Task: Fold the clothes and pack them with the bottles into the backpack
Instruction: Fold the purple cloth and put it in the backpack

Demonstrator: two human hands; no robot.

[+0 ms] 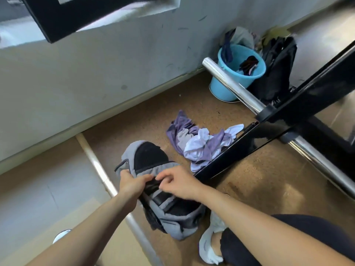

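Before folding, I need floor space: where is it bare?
Bare floor lies between the backpack, the wall and the clothes pile, running on to the blue bucket. Crowded: the pile against the black frame.

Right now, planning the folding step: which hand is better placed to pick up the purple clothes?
Right. The right hand is nearer the clothes pile beside the backpack; the left hand grips the backpack's rim.

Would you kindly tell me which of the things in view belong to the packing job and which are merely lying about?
Part of the job: backpack, gripped by the left hand and pinched by the right hand; crumpled purple and white clothes beside it. No bottles show.
Lying about: blue bucket; black bag; chrome bar.
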